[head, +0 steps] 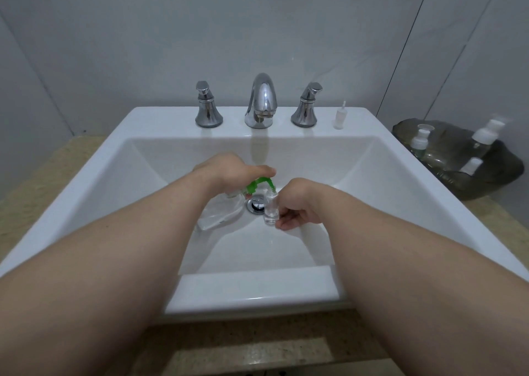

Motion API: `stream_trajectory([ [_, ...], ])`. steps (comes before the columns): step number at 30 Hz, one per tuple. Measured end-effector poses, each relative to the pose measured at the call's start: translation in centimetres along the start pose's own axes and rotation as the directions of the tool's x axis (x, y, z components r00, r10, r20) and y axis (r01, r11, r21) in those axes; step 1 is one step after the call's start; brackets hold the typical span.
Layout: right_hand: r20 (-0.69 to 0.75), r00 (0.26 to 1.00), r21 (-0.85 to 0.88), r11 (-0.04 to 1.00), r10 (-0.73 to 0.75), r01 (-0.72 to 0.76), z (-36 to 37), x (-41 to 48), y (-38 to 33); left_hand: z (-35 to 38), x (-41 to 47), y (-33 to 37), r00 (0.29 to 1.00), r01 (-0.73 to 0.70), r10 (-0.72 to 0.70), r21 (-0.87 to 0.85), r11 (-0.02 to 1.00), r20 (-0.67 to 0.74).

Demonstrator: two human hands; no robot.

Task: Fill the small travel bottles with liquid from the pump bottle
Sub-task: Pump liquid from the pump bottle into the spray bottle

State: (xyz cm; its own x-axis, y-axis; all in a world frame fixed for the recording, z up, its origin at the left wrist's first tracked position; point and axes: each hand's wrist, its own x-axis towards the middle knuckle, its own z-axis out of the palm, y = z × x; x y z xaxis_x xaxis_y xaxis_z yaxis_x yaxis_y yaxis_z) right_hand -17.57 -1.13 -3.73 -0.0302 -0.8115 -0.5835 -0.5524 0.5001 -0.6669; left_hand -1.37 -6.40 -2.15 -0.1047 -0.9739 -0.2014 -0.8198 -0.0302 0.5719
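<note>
Green pump head (259, 183) sits under the left hand (229, 169), which presses on the pump bottle (221, 214) low in the sink (380, 192); the right hand (300, 204) pinches a small clear bottle (271, 209) beneath the spout, beside the drain (255, 204), basin walls well clear around both

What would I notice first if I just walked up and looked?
Two bare arms reaching into a white sink. Over the drain, the left hand presses the green pump of a clear pump bottle, its spout at the mouth of a small travel bottle held by the right hand. Behind stands a shiny chrome faucet.
</note>
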Motion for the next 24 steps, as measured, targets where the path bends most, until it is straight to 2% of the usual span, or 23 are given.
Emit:
stream_trajectory([
  [13, 0.033, 0.999, 0.013, 1.0, 0.013, -0.014, -0.18, -0.48, -0.1, 0.0, 0.25, -0.08, 0.999, -0.027, 0.029, -0.059, 0.998, 0.033],
  [24, 0.027, 1.0, 0.004, 1.0, -0.004, 0.004, -0.11, -0.2, -0.13, -0.05, 0.07, -0.08, 1.0, -0.006, 0.006, -0.017, 1.0, 0.002],
])
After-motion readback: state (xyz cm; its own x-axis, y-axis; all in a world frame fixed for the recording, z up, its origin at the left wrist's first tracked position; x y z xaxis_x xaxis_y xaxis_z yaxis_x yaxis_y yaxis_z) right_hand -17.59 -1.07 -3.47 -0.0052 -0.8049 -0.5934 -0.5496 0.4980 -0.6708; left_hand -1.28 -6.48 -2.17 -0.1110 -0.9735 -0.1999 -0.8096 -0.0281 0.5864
